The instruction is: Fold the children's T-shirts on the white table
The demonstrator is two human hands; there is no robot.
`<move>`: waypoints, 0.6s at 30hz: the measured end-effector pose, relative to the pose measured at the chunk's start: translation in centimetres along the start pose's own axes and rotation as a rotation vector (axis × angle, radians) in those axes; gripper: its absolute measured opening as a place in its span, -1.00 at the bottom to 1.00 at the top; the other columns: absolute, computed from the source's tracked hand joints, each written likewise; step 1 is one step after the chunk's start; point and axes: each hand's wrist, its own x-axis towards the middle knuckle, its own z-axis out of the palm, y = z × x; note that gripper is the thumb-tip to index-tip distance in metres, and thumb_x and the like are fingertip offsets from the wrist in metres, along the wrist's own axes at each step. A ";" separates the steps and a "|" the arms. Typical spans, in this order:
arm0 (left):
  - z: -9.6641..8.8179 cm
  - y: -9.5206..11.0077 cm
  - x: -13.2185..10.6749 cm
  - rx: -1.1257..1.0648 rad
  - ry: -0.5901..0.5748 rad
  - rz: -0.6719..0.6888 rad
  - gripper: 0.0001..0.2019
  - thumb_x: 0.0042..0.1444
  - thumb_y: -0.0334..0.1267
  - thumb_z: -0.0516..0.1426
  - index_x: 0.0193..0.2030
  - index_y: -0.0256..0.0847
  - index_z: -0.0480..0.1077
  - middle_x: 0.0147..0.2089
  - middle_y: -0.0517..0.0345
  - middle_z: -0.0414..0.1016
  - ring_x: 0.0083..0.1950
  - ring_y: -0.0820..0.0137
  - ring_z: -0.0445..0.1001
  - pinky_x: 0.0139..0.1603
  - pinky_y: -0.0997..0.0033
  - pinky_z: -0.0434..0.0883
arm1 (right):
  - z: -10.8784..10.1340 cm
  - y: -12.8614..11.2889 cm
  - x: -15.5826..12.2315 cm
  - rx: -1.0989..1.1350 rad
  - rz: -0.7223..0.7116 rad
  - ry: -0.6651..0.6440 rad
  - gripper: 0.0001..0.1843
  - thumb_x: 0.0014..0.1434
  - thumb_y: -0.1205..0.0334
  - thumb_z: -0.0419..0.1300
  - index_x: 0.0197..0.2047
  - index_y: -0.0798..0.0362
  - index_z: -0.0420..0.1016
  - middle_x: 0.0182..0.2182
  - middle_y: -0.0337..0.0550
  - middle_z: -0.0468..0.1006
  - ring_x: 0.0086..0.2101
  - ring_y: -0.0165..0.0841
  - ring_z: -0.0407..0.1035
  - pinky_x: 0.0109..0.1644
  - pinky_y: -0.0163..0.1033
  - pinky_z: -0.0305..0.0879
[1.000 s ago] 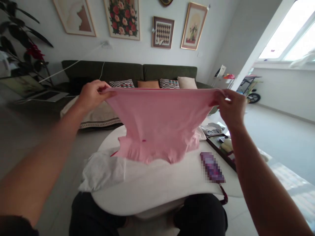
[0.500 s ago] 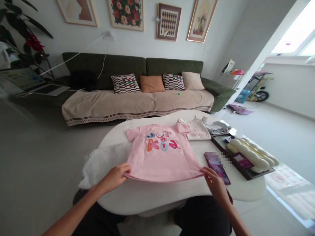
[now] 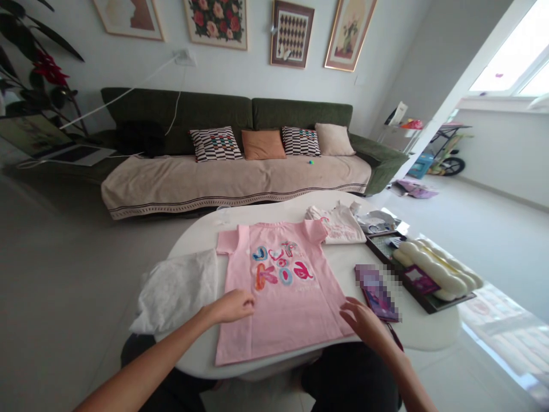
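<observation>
A pink T-shirt [image 3: 281,317] with colourful printed lettering lies spread flat on the white table [image 3: 195,357], neck end away from me. Over its left side is my left hand [image 3: 234,306], fingers curled together, with no cloth visibly pulled up by them. My right hand [image 3: 360,317] is at the shirt's lower right edge, its fingers stretched out and apart. To the left, a crumpled whitish-grey cloth [image 3: 180,292] hangs partly over the table edge. A white garment [image 3: 338,223] lies beyond the shirt's right sleeve.
Right of the shirt lies a purple phone [image 3: 377,294], partly blurred. Beyond it, a dark tray [image 3: 384,252] holds a puffy cream-coloured item [image 3: 433,266]. A green sofa [image 3: 300,111] with cushions stands past the table. On the far left is an open laptop [image 3: 77,154].
Both hands have let go of the shirt's hem. The shirt has come down flat and nearer to me. My left hand has moved right over it; my right hand has shifted slightly left.
</observation>
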 end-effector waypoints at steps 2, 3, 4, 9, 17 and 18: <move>0.6 0.6 2.8 0.052 0.247 -0.048 -0.66 0.10 -0.21 -0.02 0.01 -0.20 0.33 0.06 0.01 0.35 0.07 0.29 0.29 0.07 0.33 0.20 | 0.9 -3.3 2.1 0.006 -0.053 0.064 -0.59 0.20 0.14 -0.12 -0.03 0.11 0.39 0.04 0.06 0.32 0.06 -0.25 0.18 0.11 -0.12 0.09; 1.2 0.7 4.0 0.081 0.326 -0.103 -0.60 0.10 -0.18 -0.02 0.09 -0.21 0.27 0.16 -0.04 0.23 0.17 0.22 0.17 0.13 0.24 0.14 | 1.6 -4.9 3.1 -0.004 -0.064 0.083 -0.56 0.20 0.13 -0.13 0.06 0.10 0.31 0.11 0.04 0.23 0.10 -0.24 0.11 0.13 -0.09 0.06; 2.0 0.8 5.0 0.110 0.376 -0.172 -0.54 0.10 -0.13 -0.01 0.15 -0.20 0.20 0.24 -0.07 0.10 0.24 0.14 0.04 0.16 0.13 0.08 | 2.4 -6.3 4.1 -0.022 -0.063 0.099 -0.53 0.20 0.11 -0.12 0.14 0.07 0.21 0.17 0.01 0.14 0.15 -0.23 0.01 0.14 -0.05 0.02; 5.4 -0.5 7.1 0.215 0.466 -0.362 -0.41 0.07 0.05 -0.03 0.25 0.06 -0.03 0.35 0.09 -0.22 0.32 -0.04 -0.34 0.14 -0.29 -0.20 | 6.1 -9.0 6.4 -0.141 0.046 0.060 -0.43 0.18 -0.06 -0.10 0.25 -0.20 -0.08 0.27 -0.18 -0.17 0.22 -0.10 -0.40 0.14 0.23 -0.20; 4.5 -1.3 7.0 0.244 0.440 -0.361 -0.30 0.01 0.16 -0.04 0.27 0.10 -0.17 0.35 0.15 -0.23 0.31 -0.06 -0.34 0.14 -0.27 -0.18 | 7.6 -8.0 6.1 -0.223 0.101 0.094 -0.41 0.17 -0.14 -0.17 0.25 -0.24 -0.12 0.26 -0.20 -0.12 0.22 -0.07 -0.41 0.12 0.25 -0.23; 4.4 -1.3 7.0 0.245 0.441 -0.354 -0.29 0.00 0.18 -0.04 0.27 0.10 -0.18 0.35 0.15 -0.22 0.31 -0.04 -0.34 0.14 -0.24 -0.16 | 7.7 -8.0 6.1 -0.226 0.097 0.102 -0.41 0.17 -0.14 -0.17 0.25 -0.24 -0.12 0.26 -0.20 -0.11 0.22 -0.08 -0.40 0.13 0.24 -0.22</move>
